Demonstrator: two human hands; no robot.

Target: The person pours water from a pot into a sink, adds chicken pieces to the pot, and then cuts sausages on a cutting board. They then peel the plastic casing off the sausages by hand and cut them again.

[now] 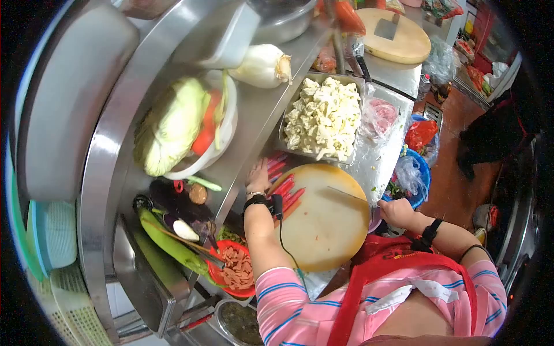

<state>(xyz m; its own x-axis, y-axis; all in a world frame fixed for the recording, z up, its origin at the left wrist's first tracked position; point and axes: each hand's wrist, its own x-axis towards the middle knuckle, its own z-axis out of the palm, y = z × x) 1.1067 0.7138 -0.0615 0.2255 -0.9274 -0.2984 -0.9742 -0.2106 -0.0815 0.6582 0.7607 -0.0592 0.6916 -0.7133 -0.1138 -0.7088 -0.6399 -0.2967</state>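
Head view; knife [351, 195] edge-on, right hand [398, 213] hiding handle

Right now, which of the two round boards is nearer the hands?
The board with red sticks on it; the other board lies beyond the tray of white pieces.

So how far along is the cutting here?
Looks done: the cauliflower is in small florets in the metal tray, and sliced pink pieces sit in the red bowl. In hand: the right hand holds a knife over the round board, while the left hand is beside long red pieces. Left, probably: those red pieces, which look uncut.
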